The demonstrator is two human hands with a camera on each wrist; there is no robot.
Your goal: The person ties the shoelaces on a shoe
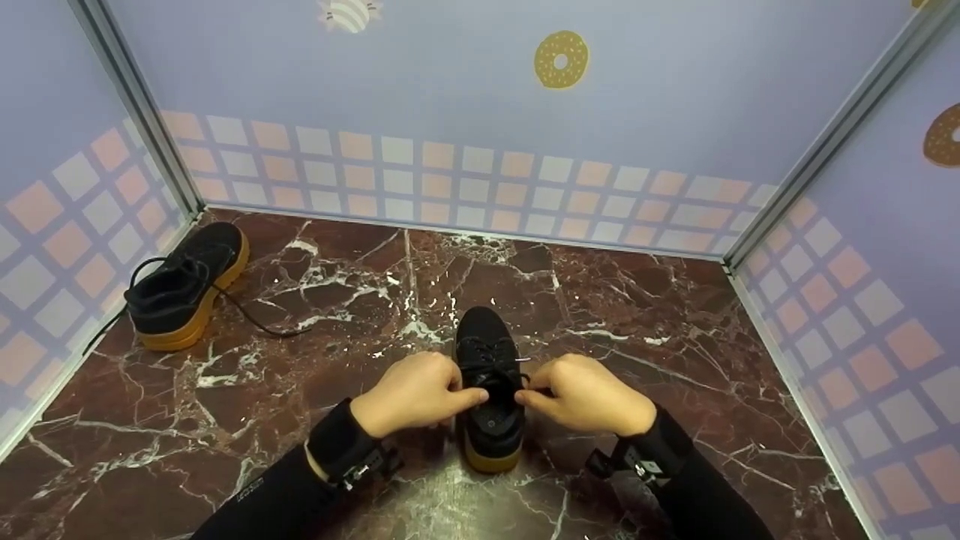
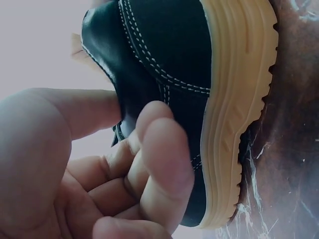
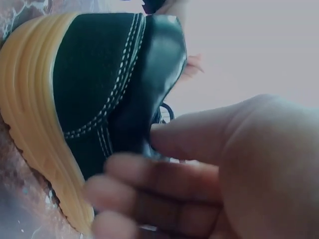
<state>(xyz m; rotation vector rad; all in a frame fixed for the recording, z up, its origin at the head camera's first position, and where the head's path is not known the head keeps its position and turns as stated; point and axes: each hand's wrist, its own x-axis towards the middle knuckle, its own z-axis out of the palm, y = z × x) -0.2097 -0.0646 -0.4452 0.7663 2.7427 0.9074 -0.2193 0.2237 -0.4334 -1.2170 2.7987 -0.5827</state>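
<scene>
Pale lettering on the left sleeve [image 1: 264, 499] is too small to read. The black lace-up shoe [image 1: 499, 386] stands upright on the brown marble floor [image 1: 645, 352], toe pointing away from the person, with a ridged tan sole [image 2: 229, 114] and 2 rows of white stitching. Left hand [image 1: 420, 394] and right hand [image 1: 589, 394] grip its collar from opposite sides, thumbs at the opening, fingers curled outside; I cannot tell if they also pinch the laces.
</scene>
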